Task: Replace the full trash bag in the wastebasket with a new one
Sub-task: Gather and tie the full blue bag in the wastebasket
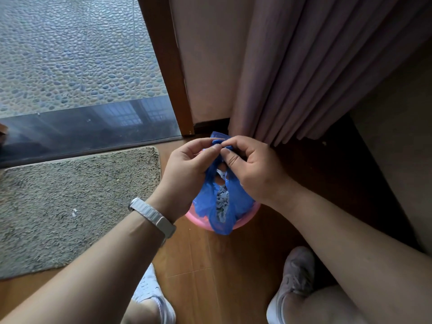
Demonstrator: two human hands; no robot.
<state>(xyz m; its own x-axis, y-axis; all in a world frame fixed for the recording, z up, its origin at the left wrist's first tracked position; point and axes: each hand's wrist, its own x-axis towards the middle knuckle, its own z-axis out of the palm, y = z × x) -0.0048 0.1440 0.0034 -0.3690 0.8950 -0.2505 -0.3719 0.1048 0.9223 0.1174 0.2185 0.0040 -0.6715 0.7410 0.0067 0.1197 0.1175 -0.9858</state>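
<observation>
A blue trash bag [205, 204] sits in a pink wastebasket [194, 219] on the wooden floor, with paper scraps showing through its gathered mouth. My left hand [187, 169] and my right hand [250, 169] are above the basket, thumbs and forefingers pinching the bag's two handles together at the top. Most of the wastebasket is hidden under the bag and my hands; only its near rim shows.
A shaggy grey mat [70, 202] lies on the left. A glass door with a dark sill [88, 129] and a wooden frame [168, 73] stands beyond. Pink curtains [304, 78] hang right behind the basket. My two white shoes [152, 293] are at the bottom.
</observation>
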